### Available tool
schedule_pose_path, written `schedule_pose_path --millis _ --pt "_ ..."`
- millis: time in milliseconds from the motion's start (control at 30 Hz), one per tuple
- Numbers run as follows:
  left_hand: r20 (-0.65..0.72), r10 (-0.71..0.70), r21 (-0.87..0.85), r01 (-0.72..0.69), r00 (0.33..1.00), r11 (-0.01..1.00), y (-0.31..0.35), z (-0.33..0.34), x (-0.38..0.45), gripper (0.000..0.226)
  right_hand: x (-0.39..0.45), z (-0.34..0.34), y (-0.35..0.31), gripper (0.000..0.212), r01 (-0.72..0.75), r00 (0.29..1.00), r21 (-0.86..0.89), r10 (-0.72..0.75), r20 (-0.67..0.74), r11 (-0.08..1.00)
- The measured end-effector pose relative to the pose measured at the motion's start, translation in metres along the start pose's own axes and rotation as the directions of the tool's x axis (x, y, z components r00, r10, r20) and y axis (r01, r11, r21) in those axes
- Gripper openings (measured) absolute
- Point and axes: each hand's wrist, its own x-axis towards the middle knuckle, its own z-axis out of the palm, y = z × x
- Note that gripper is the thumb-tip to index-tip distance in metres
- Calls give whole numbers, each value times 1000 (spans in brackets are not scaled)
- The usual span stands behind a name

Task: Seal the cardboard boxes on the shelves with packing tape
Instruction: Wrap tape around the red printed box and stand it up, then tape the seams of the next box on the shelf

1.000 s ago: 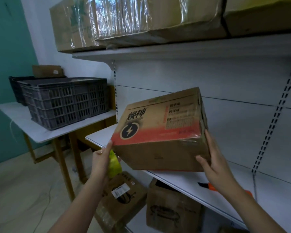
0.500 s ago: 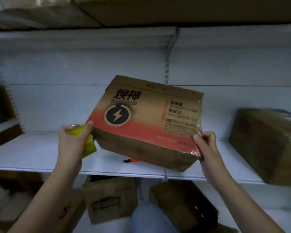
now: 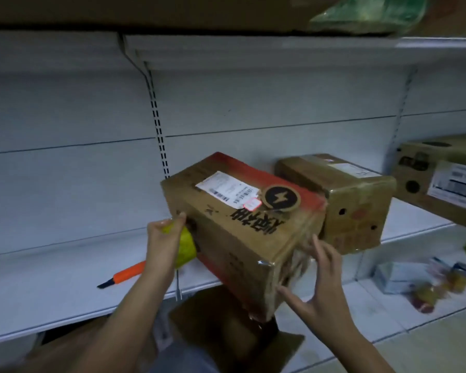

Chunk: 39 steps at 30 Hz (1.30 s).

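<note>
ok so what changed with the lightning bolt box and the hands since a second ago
The box was turned over, shipping label now up, near the shelf. The right hand let go, fingers spread against its end. The left hand still holds the yellow tape roll.

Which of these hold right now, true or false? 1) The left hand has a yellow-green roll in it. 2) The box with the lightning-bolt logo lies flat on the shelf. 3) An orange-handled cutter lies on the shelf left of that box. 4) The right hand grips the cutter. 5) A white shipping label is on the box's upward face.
1) True: the left hand holds a yellow-green tape roll against the lightning-bolt box.
2) False: the box is tilted, one corner hanging past the shelf edge.
3) True: the orange-handled cutter lies there, untouched.
4) False: the right hand is spread open against the box's near end.
5) True: the shipping label sits beside the round logo.
</note>
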Motion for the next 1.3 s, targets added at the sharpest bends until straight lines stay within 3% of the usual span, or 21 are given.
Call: schedule_pose_path --millis 67,167,233,333,600,767,833,900,967,1000,1100,1167,1300 --pt "39 -51 -26 52 998 998 8 24 -5 81 21 -6 4 96 125 988 -147 -136 -68 981" --pt "85 -84 1 84 993 996 21 52 -6 98 58 -8 5 84 273 962 -254 -269 51 928" --pt "110 -94 61 88 989 994 24 68 -1 92 71 -2 8 76 292 956 -253 -278 92 922" --pt "162 -98 136 76 982 988 22 87 10 90 78 12 9 69 238 971 -300 -234 49 924" --pt "324 20 351 -139 946 926 16 94 17 26 106 47 13 64 20 1000 -422 -23 -1 906" --pt "379 -66 52 50 923 997 10 61 11 15 100 49 11 72 -3 1000 -429 9 13 903" --pt "374 -44 8 44 927 999 12 43 5 14 95 49 0 74 -36 999 -436 17 -47 899" --pt "384 -31 -24 43 923 999 15 24 -1 13 86 50 -21 60 38 981 -349 -102 -166 936" --pt "390 -14 -52 37 921 998 14 4 -7 15 72 57 -45 39 260 903 -258 -329 -277 930" --pt "386 -9 -56 33 923 998 14 -6 -9 16 64 64 -57 31 344 878 -228 -398 -265 911" --pt "367 -7 -52 27 930 998 12 -36 -15 20 48 96 -72 21 420 903 -161 -428 -18 893" --pt "354 4 -34 9 935 999 6 -55 -17 25 37 118 -65 25 361 918 -134 -326 226 923" --pt "491 -16 110 -44 871 993 -21 -83 -25 33 3 149 -19 26 165 808 -187 -24 589 968"
